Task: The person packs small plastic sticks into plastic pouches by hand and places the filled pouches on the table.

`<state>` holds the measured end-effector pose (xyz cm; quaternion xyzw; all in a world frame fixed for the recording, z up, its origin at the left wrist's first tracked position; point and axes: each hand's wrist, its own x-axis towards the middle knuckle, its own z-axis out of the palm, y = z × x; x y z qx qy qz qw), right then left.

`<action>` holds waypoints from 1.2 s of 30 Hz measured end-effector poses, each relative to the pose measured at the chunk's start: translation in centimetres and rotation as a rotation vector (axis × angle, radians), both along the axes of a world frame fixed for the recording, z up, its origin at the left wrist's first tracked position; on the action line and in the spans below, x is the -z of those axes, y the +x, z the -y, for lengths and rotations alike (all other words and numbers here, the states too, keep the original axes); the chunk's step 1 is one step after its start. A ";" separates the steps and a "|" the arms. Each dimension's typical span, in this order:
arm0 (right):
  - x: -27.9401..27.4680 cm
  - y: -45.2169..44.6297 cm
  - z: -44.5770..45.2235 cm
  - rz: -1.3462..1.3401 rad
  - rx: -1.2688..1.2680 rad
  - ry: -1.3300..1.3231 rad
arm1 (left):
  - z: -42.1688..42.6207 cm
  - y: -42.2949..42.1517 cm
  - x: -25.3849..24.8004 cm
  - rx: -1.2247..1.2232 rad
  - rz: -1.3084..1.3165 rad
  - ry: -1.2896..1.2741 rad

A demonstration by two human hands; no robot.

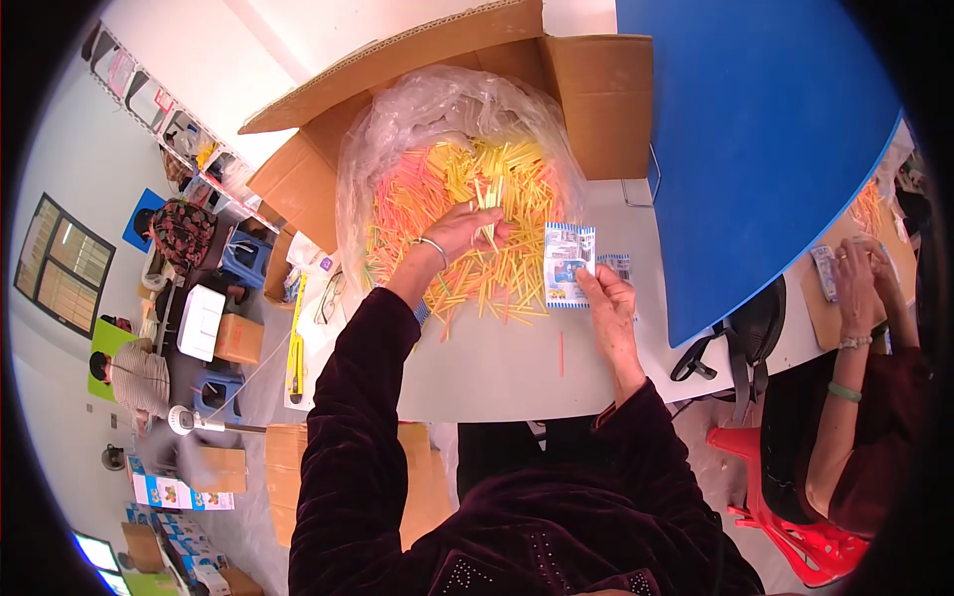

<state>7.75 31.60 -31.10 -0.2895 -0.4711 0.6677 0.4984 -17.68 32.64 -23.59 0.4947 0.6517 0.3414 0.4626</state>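
Note:
My left hand (459, 230) is closed around a small bunch of thin yellow sticks (488, 196), held above a heap of pink, orange and yellow sticks (407, 194). The heap spills from a clear plastic bag (397, 124) inside a cardboard box (608, 109) lying on its side. To the right, my right hand (613, 313) pinches a small blue-and-white printed packet (568, 248) by its lower right edge. Whether the packet holds anything cannot be made out. Partly hidden behind it lies another printed packet (620, 264). One pink stick (561, 354) lies alone on the white table (487, 382).
A tall blue panel (755, 129) stands to the right. Beyond it, a co-worker's hands (857, 268) handle a packet. A black bag (755, 328) hangs by the table edge. Eyeglasses (328, 300) and a yellow cutter (296, 366) lie at the left.

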 end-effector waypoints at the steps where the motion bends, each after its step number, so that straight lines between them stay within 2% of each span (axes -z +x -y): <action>1: 0.1 0.0 0.0 0.003 0.005 0.001 | 0.2 -0.1 0.2 -0.074 0.262 -0.070; 2: 0.1 -0.1 0.0 0.007 0.011 0.002 | 0.3 -0.2 0.5 -0.148 0.525 -0.139; 3: 0.0 0.0 0.0 0.006 0.011 0.004 | 0.2 -0.4 1.1 -0.146 0.524 -0.137; 5: -0.1 -0.1 0.1 -0.032 0.002 -0.017 | 0.1 -0.8 2.5 -0.188 0.784 -0.112; 6: -0.1 -0.1 0.1 -0.031 0.002 -0.017 | 0.0 -1.0 3.2 -0.187 0.785 -0.112; 8: 0.1 -0.1 0.1 -0.036 -0.004 -0.007 | -0.1 -0.3 3.9 -0.216 0.996 -0.015; 11: 0.2 0.0 0.0 -0.013 -0.011 -0.006 | -0.4 0.4 4.6 -0.250 1.141 0.048; 15: -0.1 0.0 0.1 0.001 -0.019 -0.016 | -1.1 0.8 5.4 -0.339 1.154 0.066; 18: -0.3 0.0 0.2 0.005 -0.024 -0.029 | -1.0 1.2 4.7 -0.437 1.053 0.098; 20: -0.1 -0.1 0.2 0.017 -0.042 -0.023 | -1.0 1.2 4.1 -0.358 0.872 0.159; 21: -0.2 -0.1 0.3 0.016 -0.043 -0.024 | -0.9 1.3 3.9 -0.359 0.870 0.159; 23: -0.6 0.0 0.4 0.026 -0.083 -0.018 | -0.7 1.7 3.5 -0.388 0.634 0.259; 26: 0.0 -0.2 0.3 0.009 -0.121 -0.025 | -0.8 1.8 3.4 -0.362 0.532 0.288; 30: -0.2 0.0 0.3 0.070 -0.175 0.000 | -0.8 2.2 2.6 -0.313 0.512 0.309; 36: -0.3 0.2 0.3 0.077 -0.291 -0.006 | -0.3 3.4 0.1 -0.209 0.624 0.432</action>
